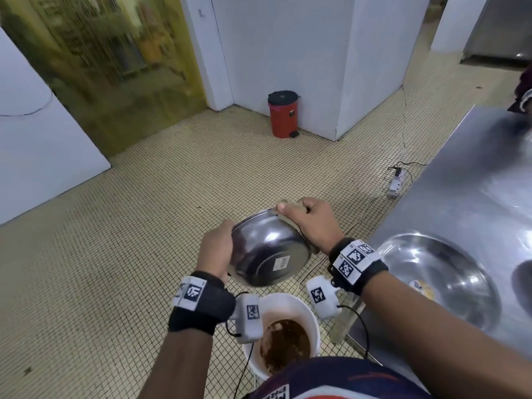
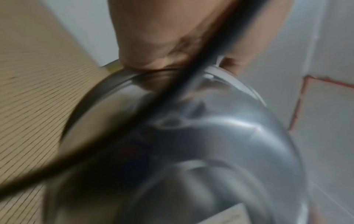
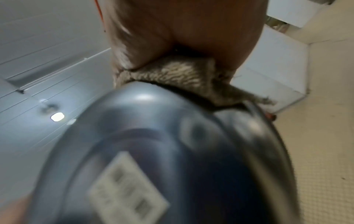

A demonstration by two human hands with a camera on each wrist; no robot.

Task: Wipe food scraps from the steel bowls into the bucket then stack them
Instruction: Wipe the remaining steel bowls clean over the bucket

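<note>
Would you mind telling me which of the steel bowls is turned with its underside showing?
The held bowl, gripped by both hands over the white bucket; the other bowl sits mouth-up on the steel counter.

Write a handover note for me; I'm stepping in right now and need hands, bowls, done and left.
Left hand: grips the rim of the bowl, which is tipped with its underside and sticker toward the person.
Right hand: holds the cloth against the bowl's far rim.
Bucket: on the floor, below and nearer than the bowl, brown scraps inside.
Second bowl: upright on the steel counter, right; a darker item beside it is cut off.
Done: scraps in the bucket.
Left: the bowl's inside is hidden, so check it, finish wiping, then stack; no stack shows yet.
</note>
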